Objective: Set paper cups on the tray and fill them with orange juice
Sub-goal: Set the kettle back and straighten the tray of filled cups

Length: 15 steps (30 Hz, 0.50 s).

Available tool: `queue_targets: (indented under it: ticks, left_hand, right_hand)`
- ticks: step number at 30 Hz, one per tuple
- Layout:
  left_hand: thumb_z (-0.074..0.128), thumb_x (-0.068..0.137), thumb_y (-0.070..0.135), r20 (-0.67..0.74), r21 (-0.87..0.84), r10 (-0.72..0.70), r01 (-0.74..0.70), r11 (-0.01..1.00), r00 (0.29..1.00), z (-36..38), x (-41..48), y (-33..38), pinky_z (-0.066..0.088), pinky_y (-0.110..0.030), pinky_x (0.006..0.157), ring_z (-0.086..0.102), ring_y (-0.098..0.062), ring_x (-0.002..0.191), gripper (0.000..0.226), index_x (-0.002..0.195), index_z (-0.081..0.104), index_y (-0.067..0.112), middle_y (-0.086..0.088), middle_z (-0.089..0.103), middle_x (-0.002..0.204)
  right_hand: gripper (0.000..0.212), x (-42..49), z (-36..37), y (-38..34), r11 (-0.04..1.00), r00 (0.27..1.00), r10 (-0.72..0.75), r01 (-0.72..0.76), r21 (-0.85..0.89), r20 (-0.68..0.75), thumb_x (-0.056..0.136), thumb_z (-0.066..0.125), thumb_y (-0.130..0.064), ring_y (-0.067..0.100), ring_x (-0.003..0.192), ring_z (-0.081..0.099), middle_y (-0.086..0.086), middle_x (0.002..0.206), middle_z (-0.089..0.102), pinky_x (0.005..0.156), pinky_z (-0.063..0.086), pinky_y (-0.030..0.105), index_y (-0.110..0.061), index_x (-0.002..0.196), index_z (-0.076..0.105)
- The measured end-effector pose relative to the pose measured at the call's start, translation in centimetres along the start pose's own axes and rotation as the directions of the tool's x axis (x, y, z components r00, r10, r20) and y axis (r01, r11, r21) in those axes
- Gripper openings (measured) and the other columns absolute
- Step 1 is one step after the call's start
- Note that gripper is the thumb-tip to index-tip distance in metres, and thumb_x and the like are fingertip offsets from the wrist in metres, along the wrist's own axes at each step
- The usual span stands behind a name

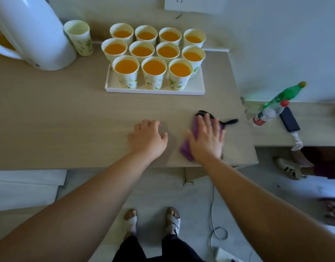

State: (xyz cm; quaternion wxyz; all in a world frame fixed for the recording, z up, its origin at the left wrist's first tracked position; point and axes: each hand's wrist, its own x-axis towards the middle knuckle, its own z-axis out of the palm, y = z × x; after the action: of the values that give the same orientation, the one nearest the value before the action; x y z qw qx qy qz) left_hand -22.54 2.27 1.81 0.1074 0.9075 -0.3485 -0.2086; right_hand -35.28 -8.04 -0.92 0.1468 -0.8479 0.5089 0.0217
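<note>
Paper cups (154,72) stand on the white tray (155,91) at the back of the counter (68,120), packed closely together. We count eleven of them, in rows of four, four and three, each filled with orange juice (127,66) nearly to the rim. One more empty cup (79,37) stands off the tray, beside the one white jug (30,33).

We judge that a full cup is soft-walled and a little heavy. A squeeze would bend the wall and spill juice, so we would take it gently around the body and keep it upright.

Our left hand (147,138) rests on the counter, its grip loosely curled and holding nothing. Our right hand (206,138) lies flat on one purple cloth (185,148), its grip spread apart and pressing down.
</note>
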Motion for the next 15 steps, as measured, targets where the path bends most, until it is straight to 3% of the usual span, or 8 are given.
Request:
queue_targets:
  ticks: [2,5,7,9,12,14,15]
  left_hand:
    - [0.042,0.097,0.042,-0.001,0.01,-0.061,0.061,0.998,0.998,0.2,0.4,0.2,0.031,-0.044,0.105,0.029,-0.03,0.133,0.045,0.136,0.043,0.022,-0.006,0.036,0.143]
    - [0.036,0.099,0.043,0.026,-0.123,-0.143,0.145,0.982,0.989,-0.1,1.1,0.8,0.027,-0.042,0.108,0.025,-0.029,0.135,0.043,0.136,0.046,0.022,-0.006,0.035,0.146]
    - [0.036,0.099,0.043,0.056,-0.168,-0.168,0.175,0.97,0.984,-0.4,1.4,0.9,0.027,-0.042,0.108,0.023,-0.029,0.136,0.042,0.134,0.048,0.023,-0.005,0.034,0.145]
    - [0.039,0.098,0.045,0.069,-0.133,-0.173,0.181,0.974,0.982,-0.4,1.5,1.3,0.029,-0.044,0.107,0.022,-0.028,0.136,0.041,0.132,0.049,0.025,-0.002,0.032,0.145]
    - [0.043,0.096,0.046,0.062,-0.041,-0.163,0.165,0.985,0.985,0.0,1.4,1.7,0.03,-0.047,0.107,0.023,-0.027,0.134,0.038,0.13,0.048,0.03,0.002,0.031,0.144]
    - [0.046,0.094,0.04,0.037,0.007,-0.156,0.156,0.988,0.987,0.4,1.4,1.7,0.031,-0.047,0.105,0.024,-0.028,0.132,0.035,0.128,0.047,0.031,0.004,0.03,0.144]
    - [0.048,0.092,0.037,0.028,0.023,-0.153,0.153,0.988,0.988,0.5,1.3,1.7,0.031,-0.046,0.104,0.024,-0.028,0.132,0.037,0.128,0.046,0.032,0.005,0.029,0.144]
  right_hand:
    - [0.073,-0.5,0.7,-3.0,0.978,0.977,-0.205,0.206,-0.023,0.053,0.093,0.037,-0.056,0.021,0.147,-0.01,-0.007,0.16,-0.005,0.117,-0.007,0.046,-0.028,0.152,0.006]
    - [0.061,-1.0,0.2,-0.3,0.892,0.893,-0.435,0.445,-0.083,0.115,0.096,0.03,-0.05,0.021,0.147,-0.011,-0.008,0.16,-0.001,0.117,-0.009,0.044,-0.032,0.152,0.012]
    - [0.058,0.0,-0.6,3.8,0.923,0.927,-0.372,0.375,-0.085,0.049,0.095,0.029,-0.047,0.022,0.147,-0.008,-0.009,0.16,0.002,0.118,-0.008,0.044,-0.033,0.151,0.017]
    - [0.059,2.2,-1.6,7.0,0.976,0.977,-0.211,0.212,-0.059,0.016,0.096,0.035,-0.045,0.023,0.147,-0.008,-0.008,0.161,0.001,0.119,-0.004,0.045,-0.034,0.151,0.016]
    - [0.065,5.4,-2.0,5.3,0.999,0.999,-0.035,0.035,-0.036,0.002,0.094,0.034,-0.051,0.026,0.146,-0.012,-0.006,0.161,-0.005,0.118,-0.007,0.048,-0.032,0.152,0.01]
    - [0.067,6.0,-1.5,1.4,0.997,0.996,-0.075,0.076,-0.02,0.039,0.094,0.031,-0.055,0.027,0.146,-0.015,-0.005,0.16,-0.009,0.117,-0.01,0.05,-0.032,0.152,0.006]
    - [0.068,5.6,-1.1,-0.2,0.984,0.983,-0.171,0.174,-0.032,0.073,0.094,0.031,-0.056,0.027,0.146,-0.016,-0.006,0.16,-0.01,0.116,-0.01,0.05,-0.032,0.152,0.005]
